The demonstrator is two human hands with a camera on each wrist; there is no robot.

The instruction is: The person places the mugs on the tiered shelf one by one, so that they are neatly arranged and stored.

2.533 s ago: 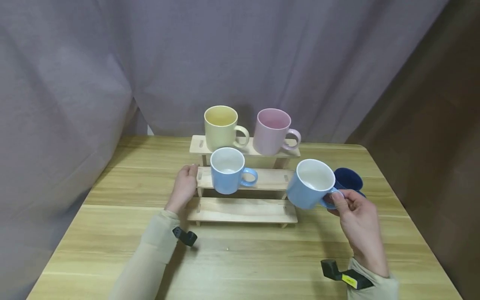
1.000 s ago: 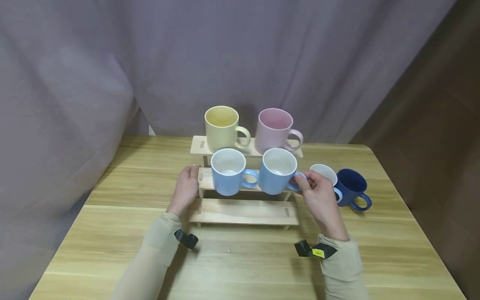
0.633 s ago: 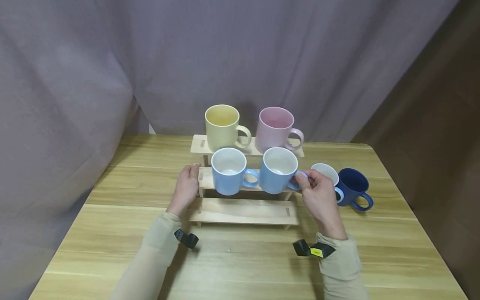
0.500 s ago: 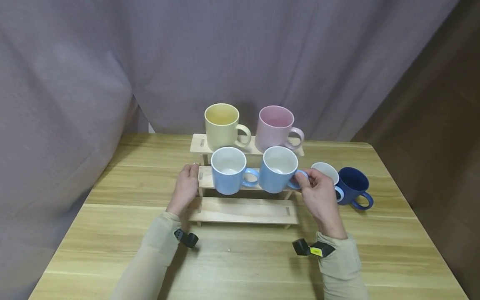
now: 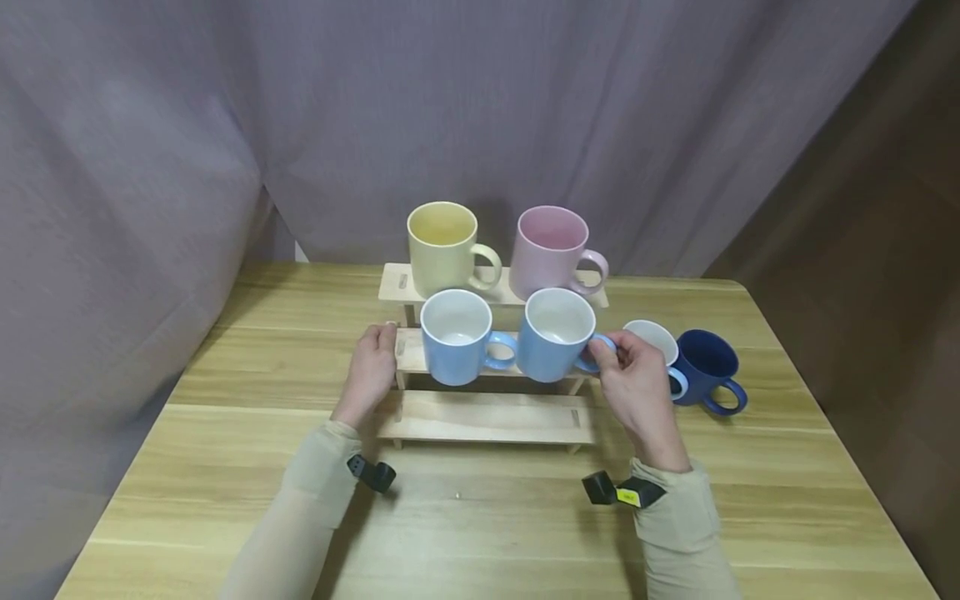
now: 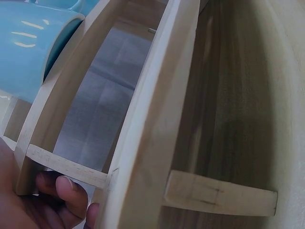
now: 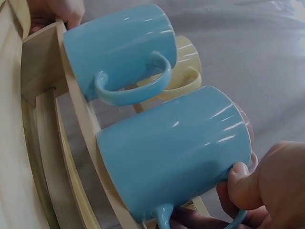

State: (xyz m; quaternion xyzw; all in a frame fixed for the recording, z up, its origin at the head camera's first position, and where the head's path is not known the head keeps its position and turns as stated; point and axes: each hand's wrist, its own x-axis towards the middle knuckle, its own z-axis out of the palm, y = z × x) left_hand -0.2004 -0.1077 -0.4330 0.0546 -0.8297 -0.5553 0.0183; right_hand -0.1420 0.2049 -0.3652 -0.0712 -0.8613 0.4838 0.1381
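Observation:
My right hand (image 5: pixel 641 396) pinches the handle of a light blue mug (image 5: pixel 550 354) at the right end of the middle shelf of a three-tier wooden rack (image 5: pixel 487 417). In the right wrist view this mug (image 7: pixel 176 152) stands on the board, thumb and fingers at its handle. A matching blue mug (image 5: pixel 452 354) is to its left, handle pointing right. The left hand (image 5: pixel 367 371) grips the left end of the middle shelf; in the left wrist view its fingers (image 6: pixel 71 193) curl round the wood. On the top shelf sit a yellow mug (image 5: pixel 441 267) and a pink mug (image 5: pixel 547 267).
Right of the rack, a white-lined mug (image 5: pixel 651 337) with a pale blue handle stands on the wooden table (image 5: pixel 480 542), partly hidden by the right hand. Beside it is a navy mug (image 5: pixel 705 367). A grey curtain (image 5: pixel 450 100) hangs behind the table.
My right hand has carried the blue mug leftward from beside the rack onto the middle shelf, revealing the white-lined mug. Over the last second both hands have stayed nearly still.

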